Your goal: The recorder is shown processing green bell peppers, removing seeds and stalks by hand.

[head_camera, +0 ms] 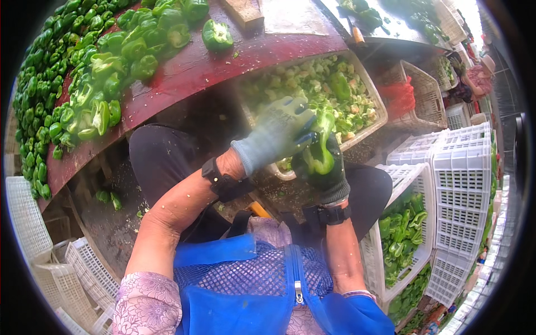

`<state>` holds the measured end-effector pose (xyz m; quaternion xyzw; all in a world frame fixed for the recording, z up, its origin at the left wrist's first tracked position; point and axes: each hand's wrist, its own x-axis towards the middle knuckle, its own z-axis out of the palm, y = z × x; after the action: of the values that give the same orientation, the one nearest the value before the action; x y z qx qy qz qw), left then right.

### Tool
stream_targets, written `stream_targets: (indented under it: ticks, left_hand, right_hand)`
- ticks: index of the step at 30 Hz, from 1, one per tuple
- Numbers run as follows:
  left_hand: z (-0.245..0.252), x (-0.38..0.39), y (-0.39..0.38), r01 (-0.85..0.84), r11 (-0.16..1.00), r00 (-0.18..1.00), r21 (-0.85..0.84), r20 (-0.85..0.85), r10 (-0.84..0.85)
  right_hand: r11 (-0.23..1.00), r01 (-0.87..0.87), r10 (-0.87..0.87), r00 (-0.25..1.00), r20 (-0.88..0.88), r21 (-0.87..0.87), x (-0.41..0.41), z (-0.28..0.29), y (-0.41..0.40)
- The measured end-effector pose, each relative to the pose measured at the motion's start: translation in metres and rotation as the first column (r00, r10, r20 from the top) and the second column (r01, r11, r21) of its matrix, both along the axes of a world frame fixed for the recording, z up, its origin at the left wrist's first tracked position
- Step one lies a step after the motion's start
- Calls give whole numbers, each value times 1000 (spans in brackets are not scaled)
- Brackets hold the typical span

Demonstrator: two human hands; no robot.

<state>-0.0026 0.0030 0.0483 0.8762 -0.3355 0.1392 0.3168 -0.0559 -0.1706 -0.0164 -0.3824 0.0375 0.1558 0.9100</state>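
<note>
My left hand [282, 127], in a light grey-blue knit glove, reaches over a crate with its fingers curled at the edge of a cut green bell pepper [320, 153]. Whether those fingers grip anything is hidden. My right hand [335, 178], in a dark glove, holds the pepper from below and from the right, its open hollow facing up. Under and beyond both hands sits a pale plastic crate [372, 136] of pepper cores and trimmings, with a larger green pepper piece [340, 86] on top. A cored-looking pepper [217, 35] lies on the red tabletop [176, 86].
Green peppers [39, 100] are heaped on the table at the left. A wooden block [247, 14] and an orange-handled tool [358, 35] lie farther off. White crates, one holding pepper pieces [402, 238], stand at the right. Another person [477, 79] is at the upper right.
</note>
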Motion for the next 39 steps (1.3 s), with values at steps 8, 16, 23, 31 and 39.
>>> stream_targets:
  ticks: [8, 16, 23, 31, 39]
  left_hand:
    - [5, 1, 7, -130, 957, 914, -259, -405, 14]
    - [-16, 17, 27, -221, 900, 957, -377, -261, 126]
    - [24, -38, 13, -104, 949, 987, -296, -149, 62]
    - [6, -51, -5, 184, 968, 963, 168, 167, -212]
    - [10, -47, 12, -8, 866, 785, -499, -540, -304]
  right_hand:
    - [230, 505, 263, 790, 553, -832, -6, 51, 14]
    - [155, 520, 176, 822, 541, -840, -37, 46, 5]
    - [-182, 798, 417, 592, 689, -575, -27, 54, 9]
    - [617, 445, -62, 850, 524, -649, -24, 38, 11]
    - [702, 415, -115, 868, 483, -579, -34, 19, 21]
